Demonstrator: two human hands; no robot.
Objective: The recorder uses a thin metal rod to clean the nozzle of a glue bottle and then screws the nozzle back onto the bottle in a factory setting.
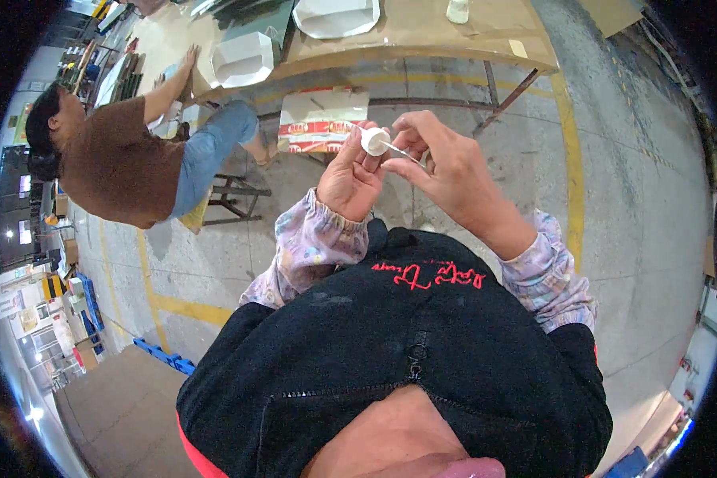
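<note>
In front of my chest, my left hand (352, 182) is closed around a small white cap-like piece (374, 141), round and hollow, its rim turned toward me. My right hand (455, 163) pinches a thin white stick (397, 151) between thumb and fingers. One end of the stick reaches the mouth of the cap-like piece. Whether the two are joined cannot be made out. Both hands are raised above the floor, apart from the table.
Ahead stands a brown-topped table (422, 44) bearing white angular trays (243, 61) and a small whitish bottle (458, 11). A seated person (115, 151) leans on it at left. Beneath its front edge is a red-and-white printed carton (324, 119). Yellow lines (572, 159) mark the floor.
</note>
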